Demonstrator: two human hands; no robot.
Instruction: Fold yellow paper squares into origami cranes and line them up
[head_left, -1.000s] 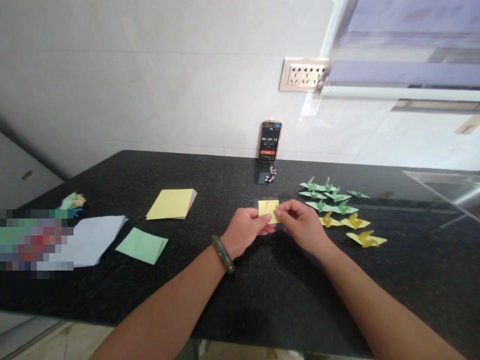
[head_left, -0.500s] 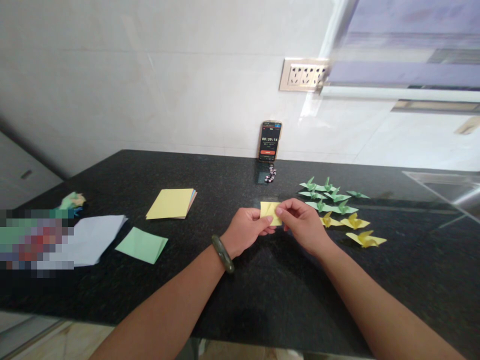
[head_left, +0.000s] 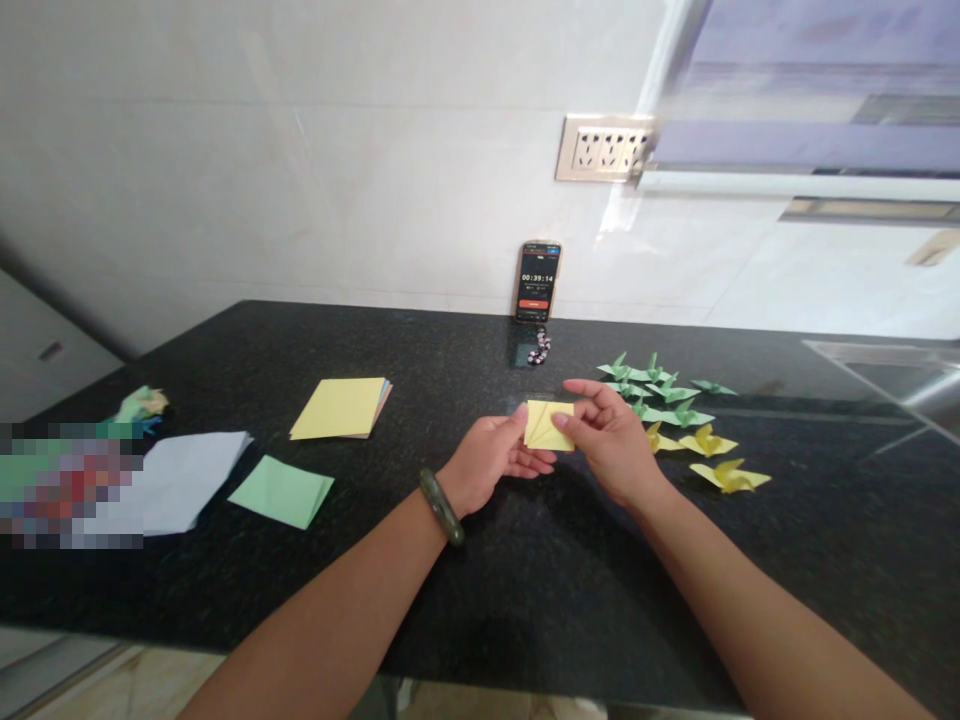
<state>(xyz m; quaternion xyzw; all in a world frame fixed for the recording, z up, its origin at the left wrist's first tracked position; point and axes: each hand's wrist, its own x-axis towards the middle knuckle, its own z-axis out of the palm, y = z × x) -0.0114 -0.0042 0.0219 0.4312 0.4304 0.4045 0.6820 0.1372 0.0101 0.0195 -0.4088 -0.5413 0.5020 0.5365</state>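
A small folded piece of yellow origami paper (head_left: 546, 428), roughly rectangular with creases across its face, is held just above the dark counter. My left hand (head_left: 496, 455) supports its left side, thumb at the edge and fingers spread beneath. On its right side, my right hand (head_left: 611, 435) pinches the paper with the thumb on top; the index finger stretches out beyond it. Right of my hands lie several folded yellow paper cranes (head_left: 729, 475) and, behind them, several green paper cranes (head_left: 679, 415).
A stack of square paper (head_left: 341, 408), yellow on top, lies left of my hands. Nearer are a green folded sheet (head_left: 281, 492) and white paper (head_left: 191, 480). A phone (head_left: 538, 282) showing a timer leans on the wall below the sockets (head_left: 604, 148). Crumpled coloured paper (head_left: 142, 408) sits far left.
The yellow paper has shifted slightly right and shows a different face with diagonal creases. My right index finger has lifted away, and my left fingers have spread under the paper.
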